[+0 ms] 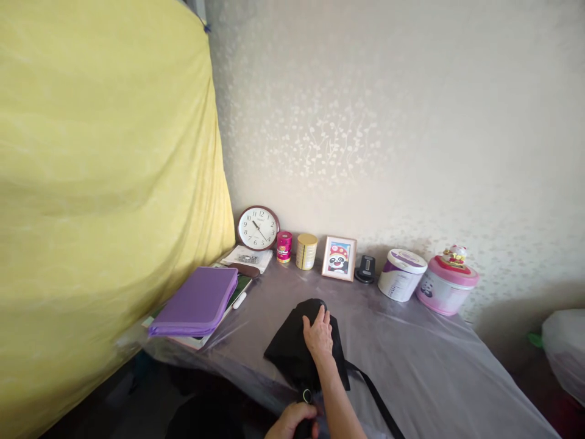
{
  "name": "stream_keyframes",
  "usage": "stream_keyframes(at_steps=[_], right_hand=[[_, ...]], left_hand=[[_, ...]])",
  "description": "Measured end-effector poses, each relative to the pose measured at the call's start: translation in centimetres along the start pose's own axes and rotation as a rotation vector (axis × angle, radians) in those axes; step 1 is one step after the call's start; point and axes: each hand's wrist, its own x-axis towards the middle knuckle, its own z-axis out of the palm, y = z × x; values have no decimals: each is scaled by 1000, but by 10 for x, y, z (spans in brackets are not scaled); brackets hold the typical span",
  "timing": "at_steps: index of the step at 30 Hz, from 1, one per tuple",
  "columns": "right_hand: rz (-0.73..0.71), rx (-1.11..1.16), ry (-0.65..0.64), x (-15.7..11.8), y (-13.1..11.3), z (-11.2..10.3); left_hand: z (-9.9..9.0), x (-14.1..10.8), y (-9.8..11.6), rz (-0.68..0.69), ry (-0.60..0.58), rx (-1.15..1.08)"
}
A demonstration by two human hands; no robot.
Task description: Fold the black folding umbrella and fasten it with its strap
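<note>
A black folding umbrella (290, 347) lies collapsed on the table, its canopy fabric loose and spread wide. Its handle end points toward me, with a pale ring showing near the handle. My left hand (292, 422) is closed round that handle at the bottom of the view. Flat on the far part of the canopy rests my right hand (319, 334), fingers stretched out and thumb apart. From the umbrella's right side a black strap (375, 396) runs toward the table's near edge. My right forearm hides part of the fabric.
A purple folder (196, 302) lies on books at the left, beside a yellow curtain (105, 183). Along the wall stand a clock (258, 227), a pink can (284, 247), a yellow-lidded can (306, 251), a picture frame (339, 258), a black hole punch-like object (365, 269) and two tubs (401, 277).
</note>
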Motion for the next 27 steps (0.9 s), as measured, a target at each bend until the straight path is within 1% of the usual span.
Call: stream_keyframes(at_steps=[4,9,12,14,17,18,19,22,25,27], right_hand=[[48,190,40,1,14,4],[71,404,85,-4,25,7],[99,464,90,-10,24,2],[131,488,83,-14,22,-2],[179,532,77,-19,19,-9],[194,549,81,-20,20,-11],[208,570,88,-20,20,-12],[234,663,116,-19,27,-13],[254,772,154,-18,37,-12],[280,841,164,-18,42,-13]], left_hand=[[7,9,-5,66,-7,212],[17,23,-14,151,148,625],[18,25,-17,128,209,733],[20,21,-16,99,251,826],[26,8,-5,67,302,1059],[30,4,0,46,301,1124],[33,-1,6,24,295,1166],[42,-10,18,23,269,1235],[44,-10,19,37,258,1261],[40,-7,14,81,248,1245]])
